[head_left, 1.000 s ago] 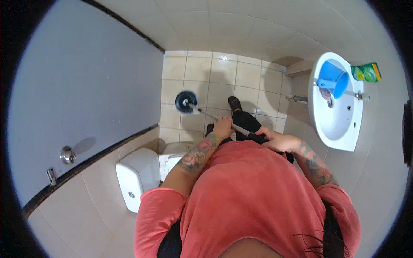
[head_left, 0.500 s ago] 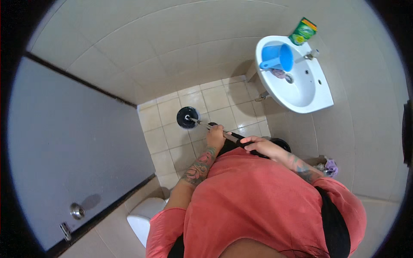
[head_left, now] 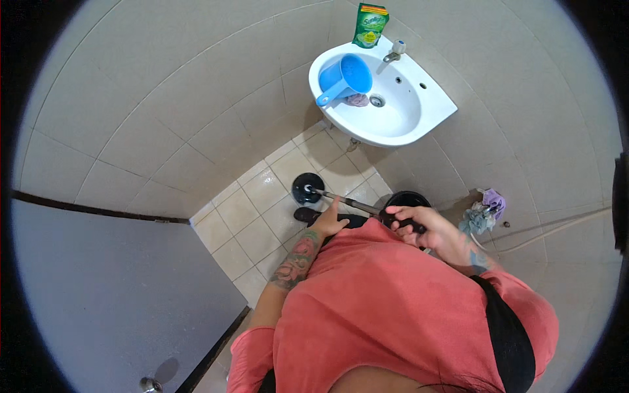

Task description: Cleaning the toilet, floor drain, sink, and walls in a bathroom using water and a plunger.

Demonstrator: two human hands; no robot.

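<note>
A long-handled mop (head_left: 354, 204) with a metal pole slants down from my body to the floor. Its round black head (head_left: 308, 188) rests on the tiles. My right hand (head_left: 422, 228) is closed around the black grip at the upper end of the pole. Fingers apart, my left hand (head_left: 330, 221) is beside the lower pole and not wrapped round it; whether a fingertip touches it I cannot tell. One dark shoe (head_left: 306, 215) shows just below the mop head.
A white sink (head_left: 413, 121) at the upper right holds a blue dipper (head_left: 354, 73); a green pouch (head_left: 370, 26) stands on its rim. Below is a black bucket (head_left: 407, 200). Mesh bath puffs (head_left: 481, 213) hang on the right wall. A grey door (head_left: 124, 288) fills the left.
My view has turned to the right. My left hand has loosened from the pole and its fingers have spread. The mop head has shifted toward the sink side; my right hand keeps its hold.
</note>
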